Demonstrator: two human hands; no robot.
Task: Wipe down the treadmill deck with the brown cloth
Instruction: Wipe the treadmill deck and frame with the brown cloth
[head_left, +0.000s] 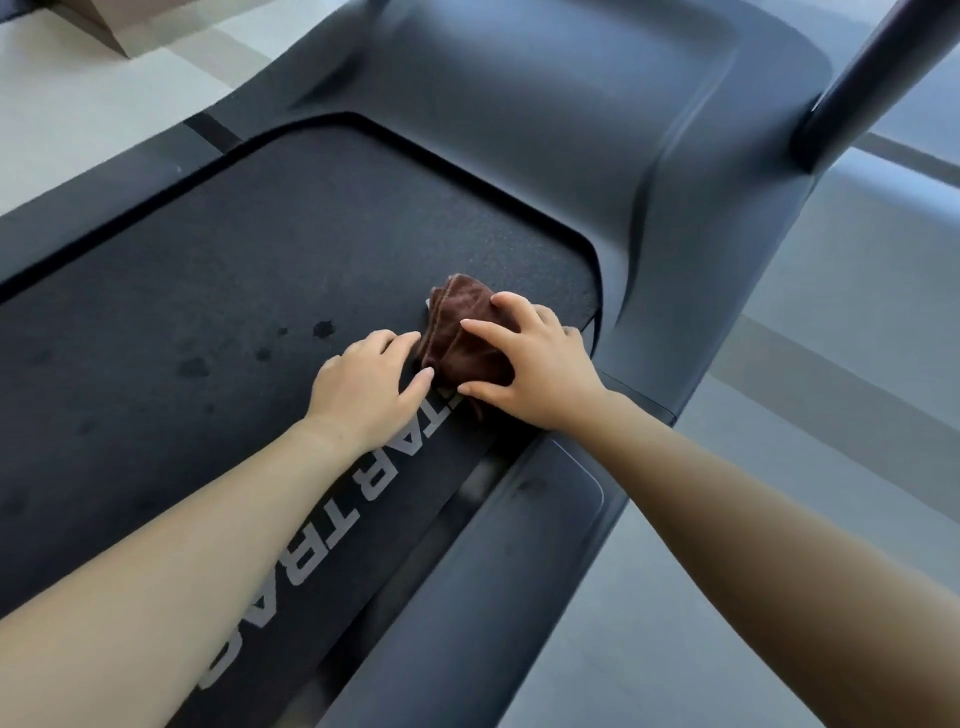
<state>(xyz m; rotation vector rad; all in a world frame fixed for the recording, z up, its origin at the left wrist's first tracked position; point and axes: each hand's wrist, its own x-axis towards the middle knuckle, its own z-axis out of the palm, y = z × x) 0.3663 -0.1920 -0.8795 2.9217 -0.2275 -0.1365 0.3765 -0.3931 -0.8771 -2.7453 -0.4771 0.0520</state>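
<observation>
Your brown cloth (462, 335) is a plush, napped fabric with stitched edges. The deck belt (249, 270) you work on looks matt and finely grained, rubbery, blotched with darker spots; the motor cover (545, 135) and side rail (524, 561) look smooth, satin plastic.

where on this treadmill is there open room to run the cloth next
The belt is bare from the dark spots out to its left edge and up to the motor cover. The right side rail is bare too. Crowded: the belt's right front corner, where the left hand and right hand meet on the cloth.
</observation>
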